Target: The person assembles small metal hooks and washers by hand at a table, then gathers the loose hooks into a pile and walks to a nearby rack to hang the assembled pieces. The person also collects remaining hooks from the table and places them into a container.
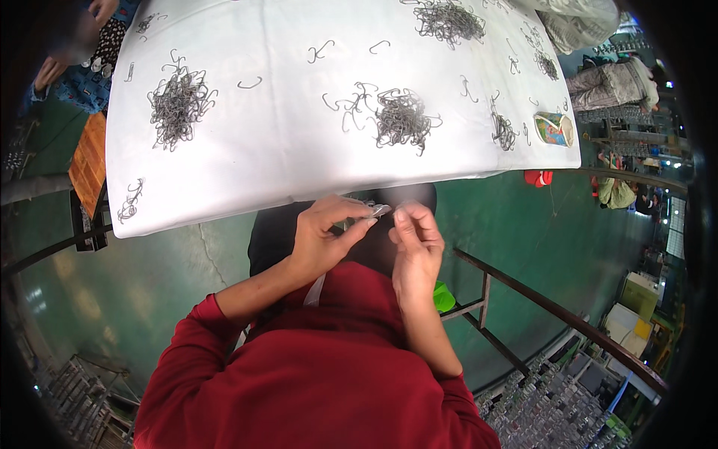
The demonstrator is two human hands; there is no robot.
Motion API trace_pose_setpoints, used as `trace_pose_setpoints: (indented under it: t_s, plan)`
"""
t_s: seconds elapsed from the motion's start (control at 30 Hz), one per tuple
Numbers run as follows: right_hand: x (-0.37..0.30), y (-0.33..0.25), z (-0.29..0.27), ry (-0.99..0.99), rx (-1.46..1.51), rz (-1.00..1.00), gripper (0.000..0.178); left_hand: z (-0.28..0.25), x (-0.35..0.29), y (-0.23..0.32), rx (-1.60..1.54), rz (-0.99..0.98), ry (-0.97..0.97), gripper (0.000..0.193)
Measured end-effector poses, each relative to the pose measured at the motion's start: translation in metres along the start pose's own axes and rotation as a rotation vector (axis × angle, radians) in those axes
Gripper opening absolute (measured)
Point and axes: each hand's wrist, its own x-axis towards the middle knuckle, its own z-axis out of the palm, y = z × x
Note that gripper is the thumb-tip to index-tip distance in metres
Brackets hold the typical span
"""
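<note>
My left hand point(327, 228) is closed in a pinch on a small shiny metal piece point(380, 211), held over my lap just below the table edge. Its exact kind is too small to tell. Close to its right, my right hand point(415, 243) has thumb and forefinger pressed together; whatever they may hold does not show. Beyond my hands, a heap of bent grey wire hooks point(404, 120) lies on the white-covered table point(277, 161). A second pile of hooks point(179, 108) sits further left.
More hooks point(451, 24) lie at the far side, and a few point(130, 202) near the left corner. A colourful open packet point(554, 129) stands at the right edge. Other people's hands point(51, 72) show at far left. A metal frame point(553, 314) crosses the floor at right.
</note>
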Motion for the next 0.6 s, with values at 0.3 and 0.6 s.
trace_pose_setpoints:
  t_s: [0.3, 0.6]
  plan:
    - [0.014, -0.02, -0.018, -0.114, -0.032, -0.029, 0.009, 0.0, 0.002, 0.002, -0.045, -0.068, -0.017, 0.015]
    - [0.009, -0.028, -0.017, -0.132, -0.021, 0.156, 0.009, 0.0, 0.001, 0.003, -0.034, -0.03, -0.028, 0.015]
